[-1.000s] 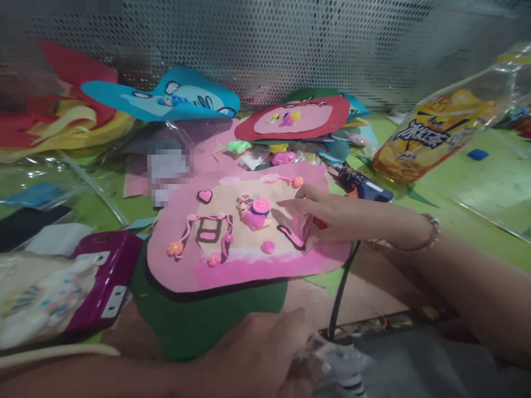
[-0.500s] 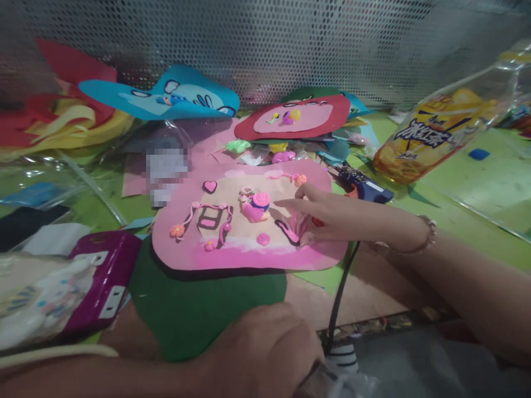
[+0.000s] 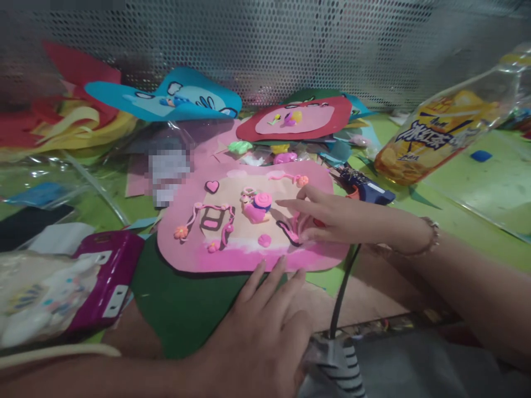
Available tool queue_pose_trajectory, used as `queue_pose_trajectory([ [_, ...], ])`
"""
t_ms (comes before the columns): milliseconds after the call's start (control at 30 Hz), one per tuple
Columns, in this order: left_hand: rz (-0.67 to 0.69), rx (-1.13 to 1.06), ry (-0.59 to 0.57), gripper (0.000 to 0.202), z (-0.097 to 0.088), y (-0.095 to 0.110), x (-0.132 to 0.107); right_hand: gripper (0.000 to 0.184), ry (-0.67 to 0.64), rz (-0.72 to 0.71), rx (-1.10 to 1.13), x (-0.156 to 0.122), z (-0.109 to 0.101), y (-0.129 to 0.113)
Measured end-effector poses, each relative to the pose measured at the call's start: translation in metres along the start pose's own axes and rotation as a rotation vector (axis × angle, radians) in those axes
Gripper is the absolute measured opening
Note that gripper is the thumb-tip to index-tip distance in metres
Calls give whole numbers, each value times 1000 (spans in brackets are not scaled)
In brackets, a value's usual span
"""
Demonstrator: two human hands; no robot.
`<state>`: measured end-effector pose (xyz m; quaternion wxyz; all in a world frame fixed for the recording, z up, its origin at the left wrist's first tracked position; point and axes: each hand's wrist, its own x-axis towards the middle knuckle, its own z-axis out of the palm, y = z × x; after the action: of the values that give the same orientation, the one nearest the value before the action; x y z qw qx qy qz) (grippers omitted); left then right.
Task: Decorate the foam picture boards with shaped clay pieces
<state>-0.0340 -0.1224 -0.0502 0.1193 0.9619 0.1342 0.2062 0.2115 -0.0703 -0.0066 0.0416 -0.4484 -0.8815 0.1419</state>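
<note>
A pink felt picture (image 3: 186, 251) with small clay hearts, flowers and a pink figure (image 3: 257, 207) lies on a dark green felt sheet (image 3: 186, 309). My right hand (image 3: 332, 218) rests on the picture's right side, fingers stretched out, fingertips touching a pink and black looped piece (image 3: 290, 231). My left hand (image 3: 265, 326) lies open on the green sheet, fingers spread, tips at the picture's near edge.
A blue glue gun (image 3: 367, 189) lies behind my right hand; its black cable (image 3: 342, 287) runs down to a striped plug (image 3: 338, 362). There are a yellow snack bag (image 3: 431, 138) at right, a magenta case (image 3: 108, 276) at left, and felt cut-outs (image 3: 174, 99) against a mesh wall (image 3: 290, 44).
My left hand was a closed fist near the cable; now it has opened and reached forward to the picture's near edge. The picture shifted slightly away. My right hand stayed put.
</note>
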Motion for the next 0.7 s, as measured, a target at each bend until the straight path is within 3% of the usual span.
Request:
queue_pose_trajectory([
  [233, 24, -30, -81, 21, 3, -1, -1, 58, 45, -30, -73, 0, 9, 5],
  [400, -40, -151, -91, 18, -8, 2, 3, 54, 72, -91, -96, 0, 6, 8],
  [500, -245, -390, -82, 22, -19, 6, 9, 35, 232, -170, 5, 0, -6, -2],
  [567, -486, -616, -19, 27, -23, 9, 13, 20, 359, -263, 147, -3, -15, -12],
  [633, -754, -897, 5, 31, -24, 10, 18, 13, 379, -345, 330, -7, -22, -24],
  [700, -922, -1167, -21, 34, -23, 11, 22, 12, 313, -396, 455, -10, -24, -35],
])
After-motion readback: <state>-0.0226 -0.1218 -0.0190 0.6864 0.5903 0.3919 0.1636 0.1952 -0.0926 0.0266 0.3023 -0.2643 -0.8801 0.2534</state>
